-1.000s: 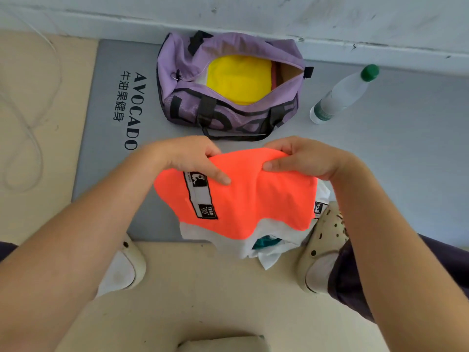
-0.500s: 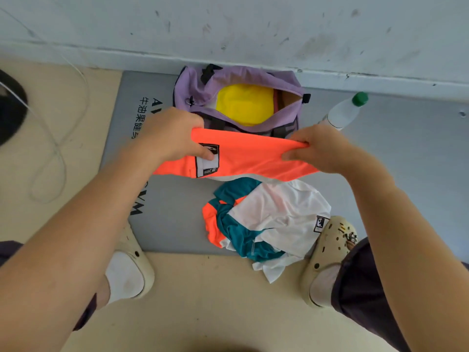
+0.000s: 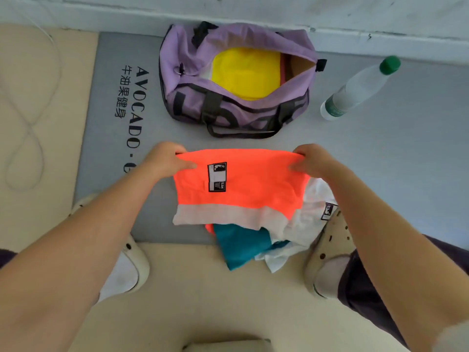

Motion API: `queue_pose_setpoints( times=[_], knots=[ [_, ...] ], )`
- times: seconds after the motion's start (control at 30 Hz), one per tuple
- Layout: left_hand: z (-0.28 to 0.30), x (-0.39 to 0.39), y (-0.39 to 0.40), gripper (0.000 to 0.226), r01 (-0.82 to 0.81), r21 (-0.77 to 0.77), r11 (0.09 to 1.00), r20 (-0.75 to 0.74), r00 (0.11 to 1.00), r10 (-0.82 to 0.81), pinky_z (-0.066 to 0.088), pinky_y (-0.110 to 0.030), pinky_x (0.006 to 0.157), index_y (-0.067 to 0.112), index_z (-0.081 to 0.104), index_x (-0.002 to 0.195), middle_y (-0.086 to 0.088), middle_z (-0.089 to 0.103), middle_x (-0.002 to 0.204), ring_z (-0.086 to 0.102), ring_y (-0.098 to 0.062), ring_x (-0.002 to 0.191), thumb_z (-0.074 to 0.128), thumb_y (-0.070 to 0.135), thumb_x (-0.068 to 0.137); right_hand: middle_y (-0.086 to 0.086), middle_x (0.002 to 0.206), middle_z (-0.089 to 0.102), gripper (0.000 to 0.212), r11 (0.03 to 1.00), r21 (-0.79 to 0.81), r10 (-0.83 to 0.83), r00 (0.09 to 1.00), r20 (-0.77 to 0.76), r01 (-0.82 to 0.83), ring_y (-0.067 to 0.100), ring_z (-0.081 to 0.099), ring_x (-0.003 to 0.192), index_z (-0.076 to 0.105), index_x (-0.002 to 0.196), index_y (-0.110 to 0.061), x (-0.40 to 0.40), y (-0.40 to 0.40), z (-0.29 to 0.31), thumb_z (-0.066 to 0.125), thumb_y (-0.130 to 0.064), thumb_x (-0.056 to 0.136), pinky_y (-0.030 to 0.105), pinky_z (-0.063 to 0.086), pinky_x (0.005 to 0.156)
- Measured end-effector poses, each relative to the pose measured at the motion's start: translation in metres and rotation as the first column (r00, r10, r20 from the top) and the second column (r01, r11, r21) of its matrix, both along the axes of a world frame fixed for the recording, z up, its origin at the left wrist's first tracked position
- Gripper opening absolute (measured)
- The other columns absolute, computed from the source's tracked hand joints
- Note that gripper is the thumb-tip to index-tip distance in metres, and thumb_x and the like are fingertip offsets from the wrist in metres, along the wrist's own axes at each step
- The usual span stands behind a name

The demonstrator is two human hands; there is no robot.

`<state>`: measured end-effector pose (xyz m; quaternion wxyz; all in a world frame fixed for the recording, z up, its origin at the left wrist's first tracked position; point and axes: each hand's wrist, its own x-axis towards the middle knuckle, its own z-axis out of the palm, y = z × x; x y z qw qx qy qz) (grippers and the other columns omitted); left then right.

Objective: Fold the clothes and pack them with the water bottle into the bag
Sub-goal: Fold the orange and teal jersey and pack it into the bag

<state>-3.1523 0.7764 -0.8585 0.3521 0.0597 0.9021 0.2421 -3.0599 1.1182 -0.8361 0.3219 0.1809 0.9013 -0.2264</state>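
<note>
- Gripping the orange garment (image 3: 243, 184), your left hand (image 3: 165, 161) pinches its top left corner and your right hand (image 3: 313, 161) its top right.
- Beyond your hands the bag (image 3: 228, 97) lies open.
- The bottle (image 3: 355, 90) lies beyond your right hand.
- More clothes (image 3: 253, 242) sit under the garment.

- We see a grey mat (image 3: 406, 158), printed "AVOCADO", lying against the white wall (image 3: 253, 8).
- We see a thin white cord (image 3: 30, 118) looping over the beige floor (image 3: 193, 295).
</note>
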Motion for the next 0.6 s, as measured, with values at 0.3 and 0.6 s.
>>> queue_pose_setpoints(
  times=[0.3, 0.6],
  knots=[
    [-0.067, 0.017, -0.004, 0.016, -0.511, 0.2, 0.836, 0.13, 0.86, 0.494, 0.052, -0.034, 0.085, 0.016, 0.071, 0.101, -0.004, 0.07, 0.095, 0.066, -0.02, 0.089, 0.072, 0.02, 0.086, 0.009, 0.068, 0.048, 0.021, 0.814, -0.157, -0.577, 0.811, -0.098, 0.56, 0.019, 0.043, 0.071, 0.063, 0.083, 0.005, 0.031, 0.017, -0.077, 0.063, -0.016, 0.089, 0.03, 0.034, 0.059],
    [-0.07, 0.03, 0.0, 0.021, -0.598, 0.215, 0.772, 0.105, 0.8, 0.59, 0.052, -0.037, 0.081, 0.011, 0.065, 0.103, -0.006, 0.069, 0.098, 0.064, -0.02, 0.086, 0.072, 0.019, 0.085, 0.004, 0.087, 0.058, 0.027, 0.76, -0.095, -0.632, 0.697, -0.338, 0.643, 0.022, 0.055, 0.082, 0.055, 0.114, -0.01, 0.02, 0.005, -0.069, 0.059, -0.024, 0.091, 0.027, 0.04, 0.072]
  ],
)
